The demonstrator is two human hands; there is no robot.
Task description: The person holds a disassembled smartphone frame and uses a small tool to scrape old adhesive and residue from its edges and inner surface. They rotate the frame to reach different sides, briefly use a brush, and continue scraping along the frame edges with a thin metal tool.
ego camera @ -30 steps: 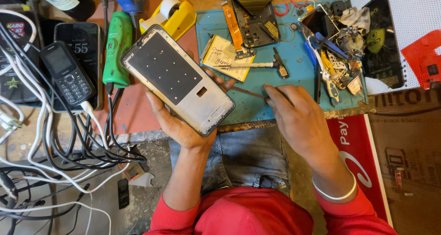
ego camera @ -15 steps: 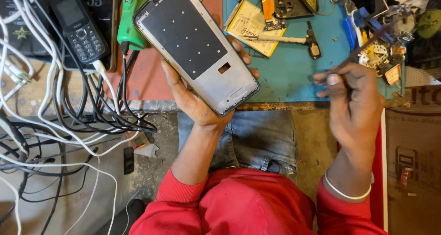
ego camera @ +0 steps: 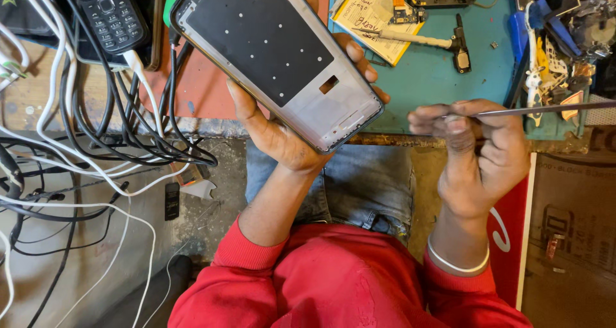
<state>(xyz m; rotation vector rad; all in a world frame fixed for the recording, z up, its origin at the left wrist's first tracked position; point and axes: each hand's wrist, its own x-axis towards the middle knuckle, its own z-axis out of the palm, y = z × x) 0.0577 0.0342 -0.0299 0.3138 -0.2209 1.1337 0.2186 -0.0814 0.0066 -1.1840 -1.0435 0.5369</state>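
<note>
head view, looking down on a repair bench. the left hand (ego camera: pixel 282 135) cradles an opened smartphone frame (ego camera: pixel 276 58) from underneath, palm under its lower end, thumb along the near long edge and fingertips (ego camera: pixel 362 62) curling up over the far edge, so the grip is closed round the frame. the frame lies tilted, its dark inner plate with small pale dots facing up, a small rectangular cut-out just inside the fingertips.

off to the side of that grip, apart from the frame, the right hand (ego camera: pixel 478 151) is curled shut on thin metal tweezers (ego camera: pixel 545 109), pinched between thumb and forefinger, the shaft running out away from the phone. a pale bangle (ego camera: pixel 457 264) sits on that wrist.

beyond the fingertips lies a teal work mat (ego camera: pixel 430 78) with a small screwdriver (ego camera: pixel 417 38) resting across a yellow notepad (ego camera: pixel 372 14). beyond the tweezers there is a heap of tools and parts, too jumbled to tell apart. on the thumb side of the left hand, a tangle of black and white cables (ego camera: pixel 128 129) spreads out, with a black keypad phone (ego camera: pixel 109 14) above it.
</note>
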